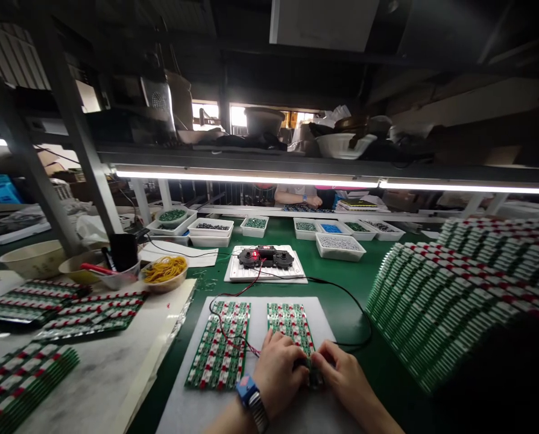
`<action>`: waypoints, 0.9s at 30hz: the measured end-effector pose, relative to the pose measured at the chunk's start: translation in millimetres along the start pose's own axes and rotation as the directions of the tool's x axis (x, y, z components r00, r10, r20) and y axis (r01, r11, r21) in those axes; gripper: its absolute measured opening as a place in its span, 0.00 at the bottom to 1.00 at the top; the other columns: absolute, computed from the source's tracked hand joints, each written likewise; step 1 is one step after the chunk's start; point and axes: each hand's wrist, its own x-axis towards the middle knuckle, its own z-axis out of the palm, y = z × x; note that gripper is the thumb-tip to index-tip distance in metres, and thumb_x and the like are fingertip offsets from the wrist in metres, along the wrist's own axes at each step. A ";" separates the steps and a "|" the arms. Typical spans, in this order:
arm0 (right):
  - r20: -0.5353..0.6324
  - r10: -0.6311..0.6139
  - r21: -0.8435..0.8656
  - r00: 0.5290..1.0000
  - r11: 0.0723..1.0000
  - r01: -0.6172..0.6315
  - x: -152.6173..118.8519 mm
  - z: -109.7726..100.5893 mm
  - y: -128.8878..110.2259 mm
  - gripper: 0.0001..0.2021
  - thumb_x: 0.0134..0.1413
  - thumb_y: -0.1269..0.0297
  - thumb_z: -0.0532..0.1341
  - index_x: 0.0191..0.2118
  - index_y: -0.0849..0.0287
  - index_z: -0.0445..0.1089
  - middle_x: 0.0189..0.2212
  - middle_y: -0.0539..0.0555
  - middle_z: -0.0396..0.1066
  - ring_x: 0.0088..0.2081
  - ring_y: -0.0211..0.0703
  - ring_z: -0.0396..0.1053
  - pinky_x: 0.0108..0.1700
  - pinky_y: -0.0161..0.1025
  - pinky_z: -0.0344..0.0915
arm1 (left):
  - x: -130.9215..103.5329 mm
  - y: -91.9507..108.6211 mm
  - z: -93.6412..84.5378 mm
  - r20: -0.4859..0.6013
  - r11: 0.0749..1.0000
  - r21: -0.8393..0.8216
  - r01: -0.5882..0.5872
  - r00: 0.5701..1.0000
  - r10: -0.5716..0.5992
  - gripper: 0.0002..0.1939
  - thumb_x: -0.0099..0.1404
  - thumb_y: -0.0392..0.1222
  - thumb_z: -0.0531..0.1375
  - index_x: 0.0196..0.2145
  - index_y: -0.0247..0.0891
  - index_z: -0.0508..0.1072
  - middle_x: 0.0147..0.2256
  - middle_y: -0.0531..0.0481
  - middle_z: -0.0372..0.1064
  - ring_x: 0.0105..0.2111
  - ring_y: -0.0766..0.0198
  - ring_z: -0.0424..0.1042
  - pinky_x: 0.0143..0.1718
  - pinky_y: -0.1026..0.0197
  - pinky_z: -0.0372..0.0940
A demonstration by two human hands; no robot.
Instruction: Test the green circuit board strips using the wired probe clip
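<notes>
The left circuit panel and the right circuit panel lie flat, side by side, on a white mat, which covers part of the green bench. The left hand comes over the near part of the right panel, with its fingers bent. The right hand is at the right edge of this panel, thumb and forefinger brought together. For both hands the grip is curled, but I cannot tell what is grasped, because the fingers hide the place. Between them something dark shows, too covered to name.

The hands probably come from two sides so that one can steady while the other does fine work. Red and black wires run from a black device toward the left hand; the device, with a small red light, rests on a white tray beyond the far edge of the mat, maybe so that the wires reach easily. The mat perhaps protects the panels. A tall stack of panels stands to the right of the mat, and white bins of small parts sit toward the far edge of the bench, seemingly to leave space for the hands.
</notes>
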 end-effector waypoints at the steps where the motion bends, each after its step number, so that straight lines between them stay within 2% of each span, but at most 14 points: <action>1: -0.012 -0.015 0.009 1.000 1.000 0.015 -0.6 -0.1 1.0 0.20 0.57 0.46 0.51 0.24 0.56 0.62 0.20 0.47 0.65 0.25 0.41 0.63 0.29 0.34 0.55 | 0.0 -0.3 0.1 -0.002 1.000 -0.006 0.000 1.000 0.000 0.05 0.58 0.39 0.63 0.34 0.46 0.78 0.33 0.53 0.71 0.41 0.58 0.65 0.58 0.49 0.49; 9: -0.067 -0.034 0.000 0.997 0.999 0.034 -2.2 2.3 3.6 0.20 0.58 0.48 0.51 0.24 0.57 0.63 0.19 0.47 0.64 0.23 0.40 0.62 0.27 0.33 0.55 | 0.1 -1.7 0.6 0.025 1.000 0.007 0.003 1.000 -0.003 0.06 0.59 0.40 0.62 0.35 0.45 0.77 0.35 0.53 0.71 0.43 0.58 0.65 0.59 0.49 0.47; 17: 0.005 -0.021 0.012 1.000 1.000 0.021 -0.7 -2.1 1.0 0.19 0.58 0.49 0.50 0.25 0.57 0.63 0.21 0.48 0.65 0.26 0.42 0.65 0.30 0.34 0.56 | 0.1 -0.8 -0.2 0.035 1.000 0.011 0.006 0.999 -0.006 0.06 0.60 0.40 0.61 0.36 0.45 0.77 0.36 0.52 0.70 0.44 0.57 0.64 0.60 0.48 0.47; 27: -0.016 -0.029 0.004 0.999 1.000 0.029 0.5 0.2 3.8 0.19 0.58 0.49 0.49 0.24 0.56 0.62 0.20 0.48 0.64 0.25 0.42 0.63 0.29 0.35 0.56 | -1.1 0.5 -0.7 0.041 0.999 0.034 0.000 0.999 -0.002 0.08 0.60 0.41 0.60 0.37 0.45 0.77 0.36 0.51 0.71 0.43 0.57 0.64 0.58 0.49 0.49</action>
